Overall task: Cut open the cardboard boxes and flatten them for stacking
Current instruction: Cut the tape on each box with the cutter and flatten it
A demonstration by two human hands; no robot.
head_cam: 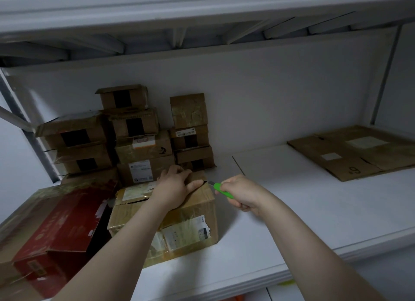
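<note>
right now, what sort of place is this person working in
Probably a storeroom or stockroom: a deep white shelf in a racking unit, taped parcel boxes with shipping labels stacked against its back wall, and flattened cardboard lying at the right.

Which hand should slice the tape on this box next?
Right. The right hand already grips the cutter, its blade at the top edge of the box; the left hand holds the box steady from above.
</note>
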